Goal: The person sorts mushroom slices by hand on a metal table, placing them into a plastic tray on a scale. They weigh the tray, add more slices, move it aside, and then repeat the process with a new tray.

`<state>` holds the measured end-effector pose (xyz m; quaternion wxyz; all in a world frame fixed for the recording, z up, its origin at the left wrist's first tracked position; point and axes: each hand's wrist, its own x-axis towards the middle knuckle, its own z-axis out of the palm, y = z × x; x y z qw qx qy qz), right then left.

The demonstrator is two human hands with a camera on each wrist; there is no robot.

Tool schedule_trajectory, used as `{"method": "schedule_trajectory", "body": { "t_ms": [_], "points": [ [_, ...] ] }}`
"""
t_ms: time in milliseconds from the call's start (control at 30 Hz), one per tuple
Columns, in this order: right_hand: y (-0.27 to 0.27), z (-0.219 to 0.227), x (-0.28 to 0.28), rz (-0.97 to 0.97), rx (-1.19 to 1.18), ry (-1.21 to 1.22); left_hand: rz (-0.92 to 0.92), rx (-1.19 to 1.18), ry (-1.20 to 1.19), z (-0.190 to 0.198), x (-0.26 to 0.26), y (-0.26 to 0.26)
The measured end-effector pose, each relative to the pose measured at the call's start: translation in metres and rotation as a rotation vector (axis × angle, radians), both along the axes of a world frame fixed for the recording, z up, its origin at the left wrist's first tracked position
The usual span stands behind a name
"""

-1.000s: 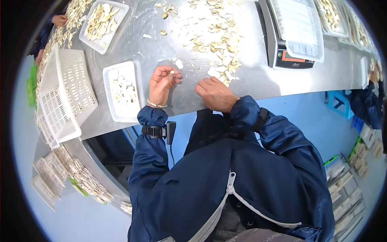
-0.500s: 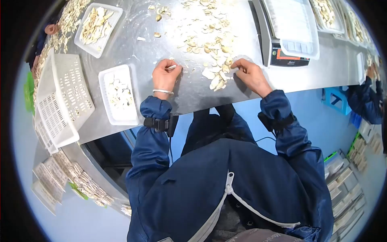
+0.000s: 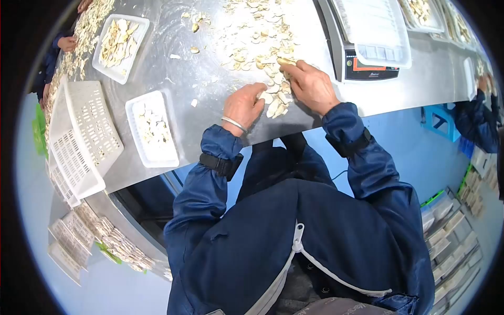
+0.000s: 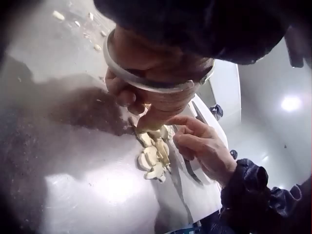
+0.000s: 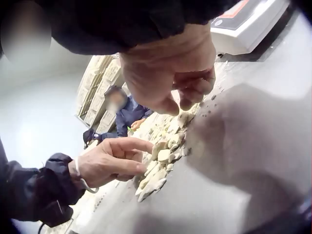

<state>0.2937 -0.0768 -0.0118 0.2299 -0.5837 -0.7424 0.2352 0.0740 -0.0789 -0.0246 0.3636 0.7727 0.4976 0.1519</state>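
A pile of pale, cream-coloured slices [image 3: 276, 102] lies near the table's front edge. My left hand [image 3: 244, 107], with a pale bracelet at its wrist, reaches the pile's left side. In the right wrist view the left thumb and index finger stand apart at the slices [image 5: 156, 180]. From the other side my right hand [image 3: 314, 89] reaches over the pile, its index fingertip right by a yellowish slice [image 3: 286, 61]. The right wrist view has a gap between the right thumb and the bent fingers. A small white piece [image 3: 194, 103] lies left of my left hand.
At left stand a white tray of pale pieces [image 3: 132, 131], another tray of slices [image 3: 97, 58] and a perforated basket [image 3: 100, 118]. A scale [image 3: 367, 72] bearing clear trays stands at right. More slices [image 3: 260, 31] spread farther back. Other people's hands [image 3: 66, 43] show at the edges.
My left hand has moved right to the pile; the white piece in its fingers half a second ago no longer shows there. The right hand has shifted left over the slices.
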Motion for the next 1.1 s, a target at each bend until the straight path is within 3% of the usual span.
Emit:
{"method": "schedule_trajectory", "body": {
  "t_ms": [167, 267, 367, 400, 500, 567, 667, 767, 800, 900, 933, 1033, 1100],
  "points": [
    [0.006, -0.001, 0.000, 0.058, 0.018, -0.098, -0.078, -0.010, 0.193, 0.011, -0.007, 0.003],
    [0.006, 0.004, 0.004, 0.051, -0.005, -0.083, -0.106, 0.053, 0.077, 0.015, -0.010, 0.002],
    [0.003, 0.006, 0.009, 0.033, -0.064, 0.063, -0.150, 0.085, 0.112, 0.009, -0.011, 0.000],
    [0.001, 0.010, 0.011, -0.015, -0.183, 0.153, -0.158, 0.035, 0.146, 0.009, -0.011, 0.001],
    [-0.013, -0.001, 0.022, -0.243, -0.571, 0.833, -0.175, -0.125, 0.211, 0.011, -0.011, 0.005],
    [-0.020, 0.004, 0.029, -0.287, -0.770, 1.102, -0.186, -0.239, 0.204, 0.007, -0.016, 0.008],
    [-0.027, 0.005, 0.032, -0.330, -0.907, 1.437, -0.060, -0.499, -0.213, 0.003, -0.034, 0.009],
    [-0.025, 0.009, 0.028, -0.352, -0.893, 1.421, 0.206, -0.970, -0.861, 0.022, -0.031, 0.011],
    [-0.024, -0.003, 0.030, -0.320, -0.892, 1.310, 0.259, -0.987, -0.851, 0.028, -0.025, 0.011],
    [-0.026, -0.006, 0.011, -0.274, -0.667, 0.666, 0.320, -0.827, -0.634, 0.005, -0.008, 0.010],
    [-0.027, -0.003, 0.003, -0.189, -0.460, 0.501, 0.265, -0.698, -0.537, 0.000, 0.001, 0.008],
    [-0.032, 0.021, -0.007, -0.060, -0.483, 0.145, 0.070, -0.065, -0.166, -0.008, 0.019, 0.004],
    [-0.040, 0.017, -0.016, -0.034, -0.296, 0.115, 0.068, 0.017, -0.082, -0.005, 0.022, 0.003]
  ]
}}
